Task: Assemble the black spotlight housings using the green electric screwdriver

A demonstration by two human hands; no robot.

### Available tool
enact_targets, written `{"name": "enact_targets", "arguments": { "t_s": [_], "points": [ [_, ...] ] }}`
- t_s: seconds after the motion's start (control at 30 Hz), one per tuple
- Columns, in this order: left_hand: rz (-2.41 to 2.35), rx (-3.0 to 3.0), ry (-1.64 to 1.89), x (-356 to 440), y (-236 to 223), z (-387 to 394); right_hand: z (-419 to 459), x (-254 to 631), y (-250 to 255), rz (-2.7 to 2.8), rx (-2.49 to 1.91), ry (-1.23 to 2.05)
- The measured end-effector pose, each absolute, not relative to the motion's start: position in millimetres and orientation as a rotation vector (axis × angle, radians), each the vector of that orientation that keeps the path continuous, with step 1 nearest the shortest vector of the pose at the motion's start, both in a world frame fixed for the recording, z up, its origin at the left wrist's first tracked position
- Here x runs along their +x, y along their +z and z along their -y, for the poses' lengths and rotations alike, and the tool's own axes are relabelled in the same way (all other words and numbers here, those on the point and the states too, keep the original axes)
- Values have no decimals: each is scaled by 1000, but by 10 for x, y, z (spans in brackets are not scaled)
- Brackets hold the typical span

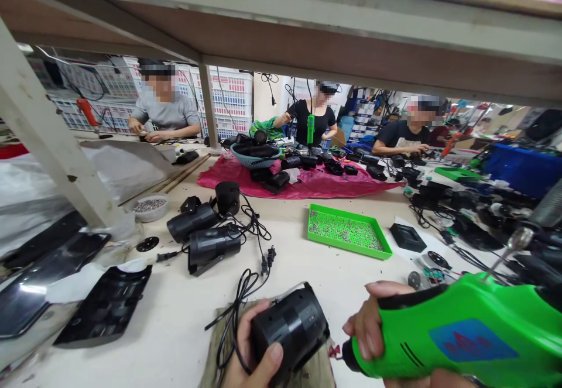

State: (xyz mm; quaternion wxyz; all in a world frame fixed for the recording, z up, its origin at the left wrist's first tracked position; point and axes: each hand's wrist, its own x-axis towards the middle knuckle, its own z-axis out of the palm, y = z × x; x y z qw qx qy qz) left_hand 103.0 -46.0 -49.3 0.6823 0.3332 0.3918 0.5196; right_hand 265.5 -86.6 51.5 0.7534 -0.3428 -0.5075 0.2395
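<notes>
My left hand [248, 360] is closed around a black cylindrical housing [290, 328], tilted over a folded drab cloth [213, 350]. A black power cord [233, 312] runs past my left fingers. In my right hand [369, 325] is a green electric screwdriver [424, 334], held sideways with its nose toward the housing. A small red piece [334, 350] shows at the screwdriver's tip, close to the housing's right edge; whether they touch I cannot tell. The lower part of the housing is out of frame.
A green tray [386, 253] of small screws lies ahead, a clear tub [151, 215] of screws at left. Black housings [215, 246] with cords stand left of centre. A curved black shell [108, 306] lies front left. A shelf beam [281, 2] crosses overhead; several co-workers sit beyond.
</notes>
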Motion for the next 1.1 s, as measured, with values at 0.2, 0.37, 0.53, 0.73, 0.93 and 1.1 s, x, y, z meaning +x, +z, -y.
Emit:
{"name": "enact_targets", "arguments": {
  "t_s": [0.2,0.37,0.53,0.73,0.93,1.1],
  "points": [
    [-860,792,1211,1061,-543,478,907,2678,508,1026,-762,640],
    [-918,858,1163,1036,-472,489,923,2688,535,1006,-768,625],
    [-918,769,1098,1005,-372,529,948,2686,589,968,-789,651],
    [-874,784,1050,986,-355,514,953,2481,690,851,-813,636],
    [-878,692,1073,971,-395,538,864,2285,769,810,-700,661],
    [-835,597,1126,983,-342,570,784,2202,753,841,-580,799]
  ]
}}
